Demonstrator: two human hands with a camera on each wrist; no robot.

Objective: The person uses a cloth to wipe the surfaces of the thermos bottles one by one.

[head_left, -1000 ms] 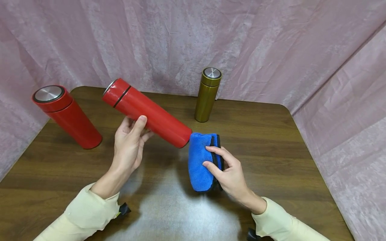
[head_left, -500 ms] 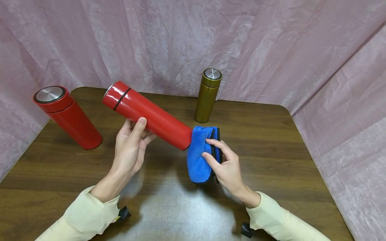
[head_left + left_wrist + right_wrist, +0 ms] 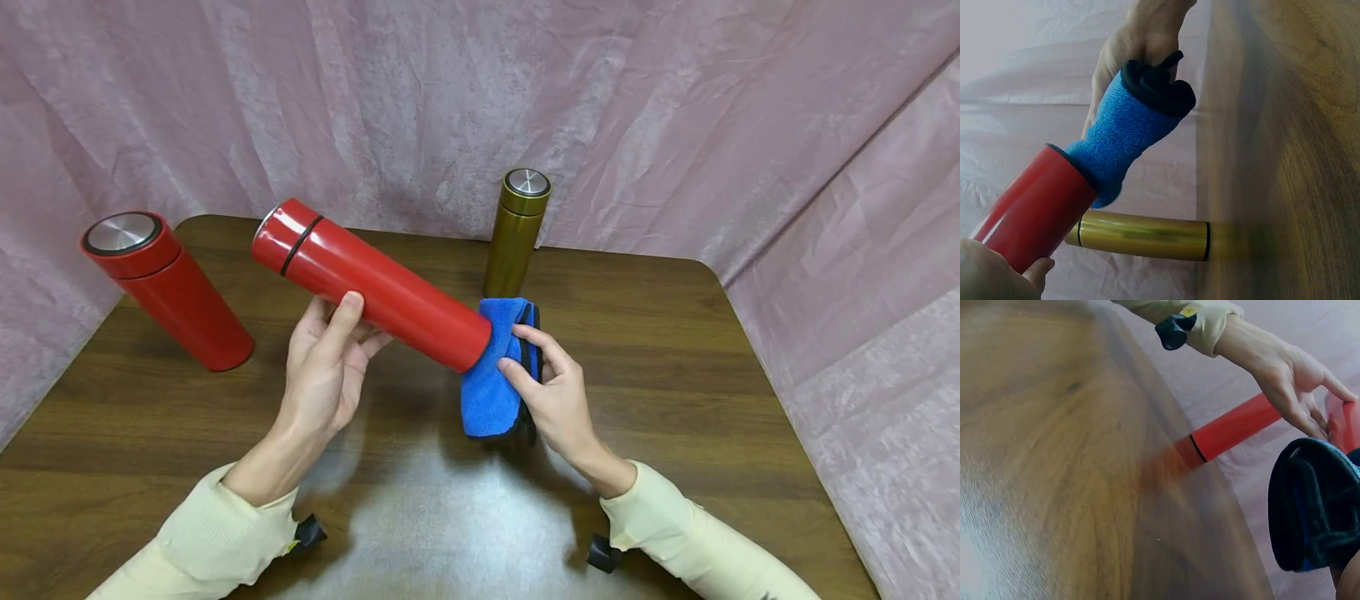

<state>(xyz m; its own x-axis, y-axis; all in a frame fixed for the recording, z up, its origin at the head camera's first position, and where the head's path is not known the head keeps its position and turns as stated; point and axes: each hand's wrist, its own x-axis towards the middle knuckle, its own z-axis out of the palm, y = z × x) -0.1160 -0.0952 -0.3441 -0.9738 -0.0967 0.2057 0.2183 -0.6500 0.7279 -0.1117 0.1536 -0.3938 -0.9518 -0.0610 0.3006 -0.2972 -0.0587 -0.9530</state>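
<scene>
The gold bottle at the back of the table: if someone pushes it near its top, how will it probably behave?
The gold bottle stands upright, tall and narrow, so it would probably tip rather than slide. Being round, it would likely roll once down. Its glossy body looks rigid, maybe slippery.

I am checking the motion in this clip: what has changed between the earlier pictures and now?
The right hand carried the blue cloth up and left until it met the base of the red flask held by the left hand. Both grips, the other red flask and the gold flask stayed as they were.
</scene>
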